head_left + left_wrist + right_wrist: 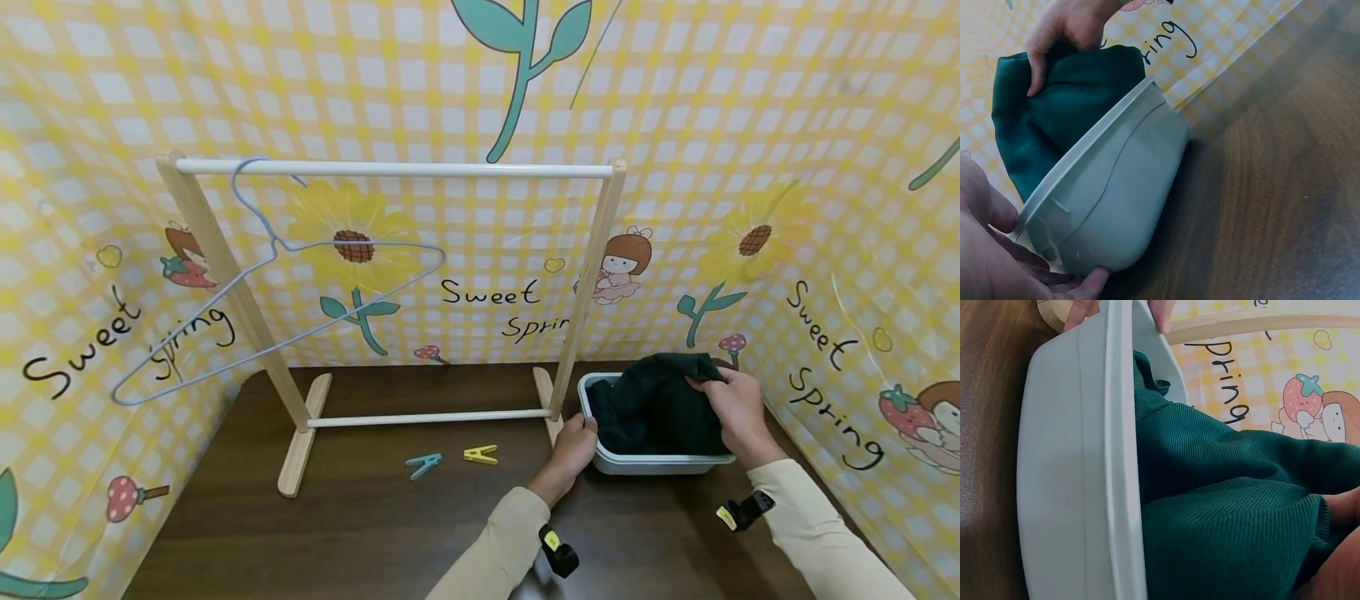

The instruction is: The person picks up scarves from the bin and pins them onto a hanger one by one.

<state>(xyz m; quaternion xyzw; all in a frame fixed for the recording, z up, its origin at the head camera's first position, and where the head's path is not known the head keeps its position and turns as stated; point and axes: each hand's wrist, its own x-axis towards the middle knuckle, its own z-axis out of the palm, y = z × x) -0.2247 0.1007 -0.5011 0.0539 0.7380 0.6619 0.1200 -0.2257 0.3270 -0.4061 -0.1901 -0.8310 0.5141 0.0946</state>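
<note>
A dark green ribbed cloth [660, 408] lies bunched in a pale grey-blue plastic basin [656, 465] at the right of the table, part of it raised above the rim. My right hand [738, 414] pinches the cloth near its upper right edge; in the right wrist view the fingers [1342, 507] press into its folds. My left hand [573, 454] grips the basin's left end, and in the left wrist view its thumb [1000, 209] is at the rim with fingers beneath. What garment or piece the cloth is, I cannot tell.
A wooden rack [588, 287] with a white top bar [420, 169] stands left of the basin. A pale blue wire hanger [337, 243] hangs from that bar's left end. One blue clothespin [423, 464] and one yellow clothespin [481, 454] lie before the rack. Checked fabric walls enclose the table.
</note>
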